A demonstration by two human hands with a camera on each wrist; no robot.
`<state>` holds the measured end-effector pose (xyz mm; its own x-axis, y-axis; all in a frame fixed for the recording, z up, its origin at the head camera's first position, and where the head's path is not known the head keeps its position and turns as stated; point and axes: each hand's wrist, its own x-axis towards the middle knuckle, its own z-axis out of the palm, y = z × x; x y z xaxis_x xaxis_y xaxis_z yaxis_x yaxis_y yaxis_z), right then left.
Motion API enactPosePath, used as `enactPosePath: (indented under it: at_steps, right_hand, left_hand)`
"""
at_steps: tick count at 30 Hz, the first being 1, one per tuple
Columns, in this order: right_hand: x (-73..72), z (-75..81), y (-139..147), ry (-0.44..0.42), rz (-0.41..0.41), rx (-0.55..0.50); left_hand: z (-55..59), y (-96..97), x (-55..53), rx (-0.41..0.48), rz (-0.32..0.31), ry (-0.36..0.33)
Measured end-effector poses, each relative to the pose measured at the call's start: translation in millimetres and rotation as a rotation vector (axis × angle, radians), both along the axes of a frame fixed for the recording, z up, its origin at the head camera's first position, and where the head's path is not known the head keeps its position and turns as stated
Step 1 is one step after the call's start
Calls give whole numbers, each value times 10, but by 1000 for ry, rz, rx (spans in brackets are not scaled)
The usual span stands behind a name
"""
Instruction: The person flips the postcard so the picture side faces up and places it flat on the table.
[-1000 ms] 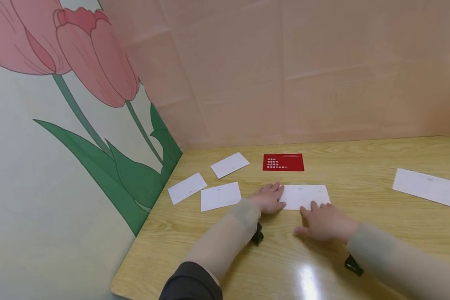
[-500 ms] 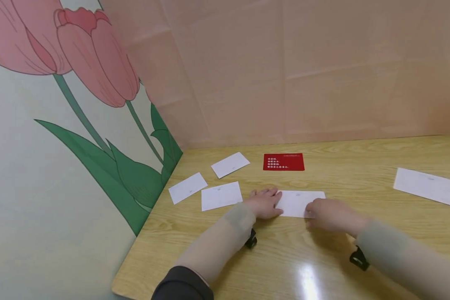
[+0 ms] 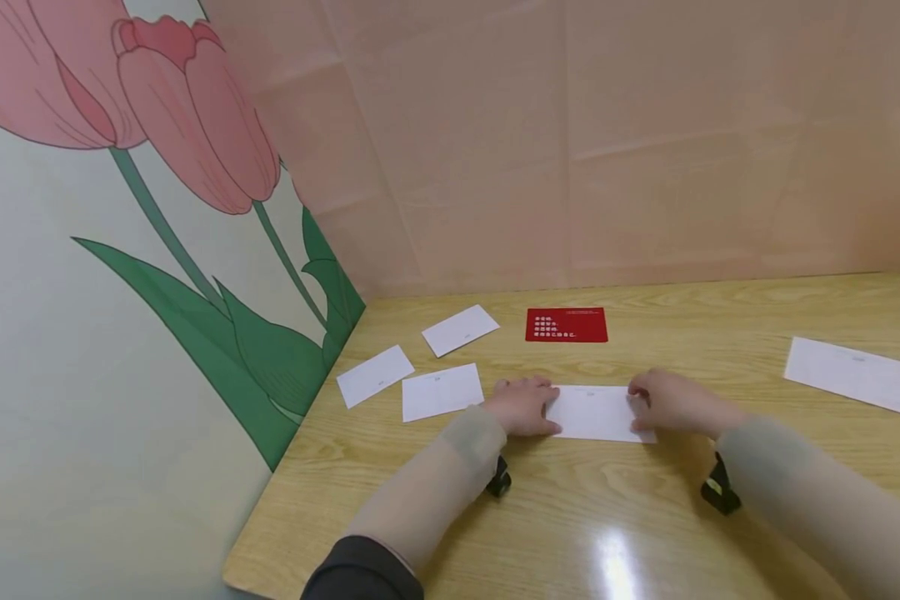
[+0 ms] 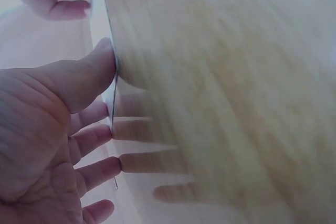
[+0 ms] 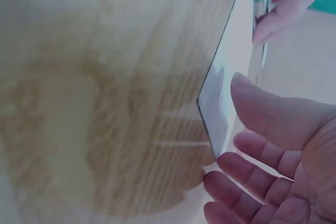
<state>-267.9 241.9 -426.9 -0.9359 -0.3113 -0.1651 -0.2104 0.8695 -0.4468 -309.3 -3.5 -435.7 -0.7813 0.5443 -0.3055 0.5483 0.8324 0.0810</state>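
Observation:
A white rectangular card (image 3: 592, 414) with a small printed mark lies on the wooden table between the two hands. My left hand (image 3: 521, 407) is at its left end, the thumb touching the near side and the fingertips resting spread around the short edge in the left wrist view. At the opposite end is my right hand (image 3: 675, 403), index finger by the far corner and thumb over the card's surface. In the right wrist view, the right fingers (image 5: 247, 174) reach past the end edge, loosely bent, with their tips near the tabletop.
Three white cards lie to the left: one nearby (image 3: 442, 393), one at far left (image 3: 375, 377) and one behind (image 3: 461, 331). A red card with white writing (image 3: 566, 325) sits behind the hands. A longer white strip (image 3: 858, 375) lies at right. A pink sheet (image 3: 607, 167) hangs behind the table (image 3: 390, 475).
The card between the hands has slid toward the person and slightly left. My right hand has moved from its near edge to its right end; my left hand has shifted slightly left.

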Motion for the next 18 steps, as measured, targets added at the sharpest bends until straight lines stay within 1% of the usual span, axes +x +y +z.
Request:
enactPosePath:
  at_steps: [4, 7, 11, 15, 18]
  right_hand:
    - [-78, -14, 28, -47, -42, -66]
    - [-141, -55, 50, -86, -79, -115]
    - [-206, -121, 81, -107, -111, -137]
    - [-231, -141, 90, -107, -115, -134]
    - [-240, -138, 79, -113, -109, -124]
  left_hand:
    - [5, 11, -40, 50, 31, 14]
    - [2, 20, -81, 92, 61, 0]
    - [-6, 31, -127, 138, 103, -25]
    - [1, 52, -153, 175, 139, -26]
    - [9, 66, -170, 181, 152, -17]
